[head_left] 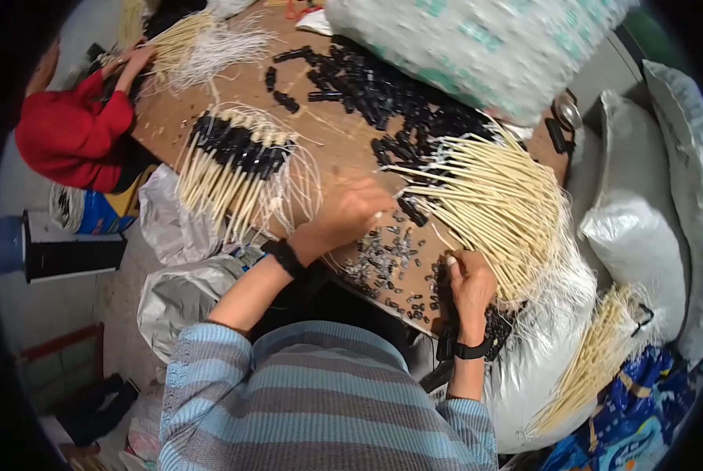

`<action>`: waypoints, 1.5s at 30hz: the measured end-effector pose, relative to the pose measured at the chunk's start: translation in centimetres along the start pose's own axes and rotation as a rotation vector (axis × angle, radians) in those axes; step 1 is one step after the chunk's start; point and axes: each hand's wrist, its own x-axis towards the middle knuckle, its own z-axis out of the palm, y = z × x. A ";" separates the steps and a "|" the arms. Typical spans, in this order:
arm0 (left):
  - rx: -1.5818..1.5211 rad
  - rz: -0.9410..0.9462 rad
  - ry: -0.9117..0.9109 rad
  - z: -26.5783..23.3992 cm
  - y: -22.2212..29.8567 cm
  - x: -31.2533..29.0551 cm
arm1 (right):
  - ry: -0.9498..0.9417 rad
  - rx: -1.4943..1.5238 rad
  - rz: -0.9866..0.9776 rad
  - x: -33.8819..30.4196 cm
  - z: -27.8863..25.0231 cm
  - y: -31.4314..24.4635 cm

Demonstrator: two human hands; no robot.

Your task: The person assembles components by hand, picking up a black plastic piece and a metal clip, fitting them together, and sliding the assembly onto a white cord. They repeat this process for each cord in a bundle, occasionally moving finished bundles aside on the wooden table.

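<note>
My left hand (350, 210) is over the middle of the table, slightly blurred, its fingers curled in; whatever they hold is hidden. Close to the table's front edge, my right hand (471, 281) has its thumb and fingers pinched together, and I cannot make out anything between them. Between and below the hands lie many small clear and black pieces (383, 255). A large fan of pale yellow sticks (485, 204) with white cords lies just beyond my right hand. Left of my left hand rests a bundle of sticks with black plastic holders (238, 149) and loose white cords (300, 184).
A heap of black plastic pieces (375, 86) covers the far side, beside a big white sack (485, 47). Silvery sacks (634, 212) crowd the right. A person in a red top (77, 133) handles more sticks (183, 47) at the far left. Grey bags (183, 298) stand at left.
</note>
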 end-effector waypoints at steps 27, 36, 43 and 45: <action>-0.122 -0.085 -0.081 -0.8 2.6 -0.2 | 0.045 0.060 -0.309 -0.4 -0.6 -2.7; -0.066 -0.003 -0.115 1.0 2.1 -2.1 | -0.004 -0.232 -0.308 -0.7 -0.3 -5.1; -0.042 0.058 -0.252 -0.2 7.4 -0.8 | 0.041 -0.052 -0.250 -0.2 0.5 -4.8; 0.090 -0.020 -0.236 -0.3 7.2 -1.8 | 0.087 0.038 -0.308 0.1 1.4 -2.2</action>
